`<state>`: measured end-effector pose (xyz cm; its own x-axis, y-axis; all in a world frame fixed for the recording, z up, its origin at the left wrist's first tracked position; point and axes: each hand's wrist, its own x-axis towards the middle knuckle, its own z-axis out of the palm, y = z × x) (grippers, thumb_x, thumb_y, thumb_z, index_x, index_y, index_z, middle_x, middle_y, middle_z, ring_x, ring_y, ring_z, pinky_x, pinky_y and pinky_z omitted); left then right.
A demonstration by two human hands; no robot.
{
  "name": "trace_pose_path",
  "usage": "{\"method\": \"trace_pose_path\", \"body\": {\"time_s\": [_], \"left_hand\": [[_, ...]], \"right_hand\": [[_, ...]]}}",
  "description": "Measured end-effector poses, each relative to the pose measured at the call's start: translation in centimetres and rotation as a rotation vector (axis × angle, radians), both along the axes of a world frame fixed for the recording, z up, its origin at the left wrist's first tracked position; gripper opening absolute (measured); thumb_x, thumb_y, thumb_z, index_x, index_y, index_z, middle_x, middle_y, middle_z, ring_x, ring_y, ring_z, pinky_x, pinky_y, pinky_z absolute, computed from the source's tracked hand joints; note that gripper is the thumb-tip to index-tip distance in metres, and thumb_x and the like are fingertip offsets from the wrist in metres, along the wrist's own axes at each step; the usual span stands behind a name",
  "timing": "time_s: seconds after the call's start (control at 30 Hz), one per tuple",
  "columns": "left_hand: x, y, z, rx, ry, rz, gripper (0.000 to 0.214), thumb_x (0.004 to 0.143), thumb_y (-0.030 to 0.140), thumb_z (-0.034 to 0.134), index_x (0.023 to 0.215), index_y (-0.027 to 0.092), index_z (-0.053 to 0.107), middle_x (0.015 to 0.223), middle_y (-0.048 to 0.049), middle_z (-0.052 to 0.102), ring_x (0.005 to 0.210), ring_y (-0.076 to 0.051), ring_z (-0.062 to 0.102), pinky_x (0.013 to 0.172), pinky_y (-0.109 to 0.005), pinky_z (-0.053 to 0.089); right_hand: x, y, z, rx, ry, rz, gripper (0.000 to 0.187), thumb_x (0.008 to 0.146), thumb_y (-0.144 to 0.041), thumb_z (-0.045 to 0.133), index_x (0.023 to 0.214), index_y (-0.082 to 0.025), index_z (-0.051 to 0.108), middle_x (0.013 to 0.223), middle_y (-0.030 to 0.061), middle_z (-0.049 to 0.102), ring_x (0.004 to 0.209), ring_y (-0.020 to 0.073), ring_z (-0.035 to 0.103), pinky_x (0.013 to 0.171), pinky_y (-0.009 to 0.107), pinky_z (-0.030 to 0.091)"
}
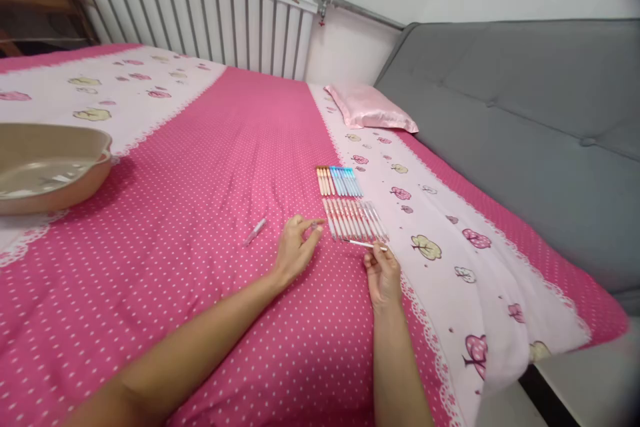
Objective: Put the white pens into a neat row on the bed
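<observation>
My right hand [384, 273] pinches a thin white pen refill [367, 244] by one end. The refill points left with its dark tip, just in front of a row of clear pens with reddish insides [354, 219]. At the left end of that row, my left hand [296, 248] has thumb and forefinger closed around a small clear piece, too small to name. Behind the reddish row lies a second row of pens [339, 181], orange-brown on the left and blue on the right. A single whitish pen or barrel [255, 231] rests apart, left of my left hand.
Pink dotted bedding [225, 213] lies under everything. A beige plastic basin [55, 180] sits at the far left. A pink pillow [370, 107] lies at the back, beside a grey padded backrest [515, 93]. A white radiator [215, 13] stands along the wall.
</observation>
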<state>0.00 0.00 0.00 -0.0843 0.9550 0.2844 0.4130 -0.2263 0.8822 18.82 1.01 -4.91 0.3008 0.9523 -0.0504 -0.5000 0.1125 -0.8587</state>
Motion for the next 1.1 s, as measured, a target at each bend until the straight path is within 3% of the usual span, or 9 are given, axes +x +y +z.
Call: {"method": "trace_pose_path", "body": {"time_s": [0.1,0.33,0.53,0.67,0.87,1.1], "left_hand": [[0.1,-0.1,0.0,-0.009,-0.095,-0.036,0.033,0.082,0.036,0.045,0.103,0.017,0.062,0.068,-0.0004,0.051,0.067,-0.014,0.046,0.066,-0.027,0.037],[0.5,0.5,-0.7,-0.086,-0.332,-0.207,0.033,0.082,0.037,0.045,0.098,0.014,0.062,0.083,-0.0051,0.064,0.069,-0.012,0.053,0.066,-0.025,0.043],[0.5,0.5,-0.9,-0.181,-0.389,-0.412,0.045,0.083,0.036,0.048,0.122,0.014,0.050,0.088,-0.0084,0.066,0.060,-0.009,0.053,0.061,-0.024,0.045],[0.5,0.5,-1.3,-0.126,-0.206,-0.513,0.051,0.088,0.035,0.040,0.135,0.017,0.033,0.088,-0.0061,0.066,0.069,-0.011,0.058,0.069,-0.027,0.048],[0.6,0.4,-1.8,0.005,0.037,-0.395,0.036,0.089,0.031,0.035,0.116,0.017,0.054,0.111,-0.0082,0.059,0.102,-0.018,0.053,0.092,-0.034,0.040],[0.4,0.4,-1.8,0.072,0.183,-0.347,0.035,0.090,0.027,0.032,0.115,0.018,0.054,0.103,-0.0078,0.060,0.095,-0.018,0.054,0.088,-0.033,0.040]], "right_hand": [[0.0,0.0,-0.1,-0.002,-0.001,-0.003,0.023,0.058,-0.028,0.075,0.075,-0.018,0.062,0.061,-0.0059,0.052,0.049,0.0048,0.046,0.043,0.017,0.037],[0.2,0.1,-0.2,-0.006,-0.003,-0.011,0.026,0.058,-0.027,0.074,0.079,-0.019,0.062,0.064,-0.0055,0.054,0.051,0.0051,0.048,0.046,0.018,0.040],[0.3,0.5,-0.3,-0.001,0.031,-0.035,0.029,0.057,-0.026,0.074,0.083,-0.021,0.062,0.069,-0.0056,0.055,0.053,0.0045,0.048,0.048,0.017,0.042],[0.4,0.6,-0.3,0.007,0.046,-0.052,0.031,0.058,-0.027,0.073,0.086,-0.022,0.062,0.075,-0.0042,0.056,0.053,0.0052,0.047,0.048,0.019,0.042],[0.5,0.6,-0.3,0.022,0.061,-0.060,0.031,0.060,-0.029,0.072,0.087,-0.022,0.062,0.082,-0.0028,0.057,0.054,0.0051,0.046,0.048,0.020,0.042],[0.3,0.6,-0.4,0.018,0.087,-0.050,0.031,0.058,-0.026,0.074,0.086,-0.022,0.063,0.078,-0.0045,0.055,0.054,0.0041,0.046,0.048,0.018,0.042]]}}
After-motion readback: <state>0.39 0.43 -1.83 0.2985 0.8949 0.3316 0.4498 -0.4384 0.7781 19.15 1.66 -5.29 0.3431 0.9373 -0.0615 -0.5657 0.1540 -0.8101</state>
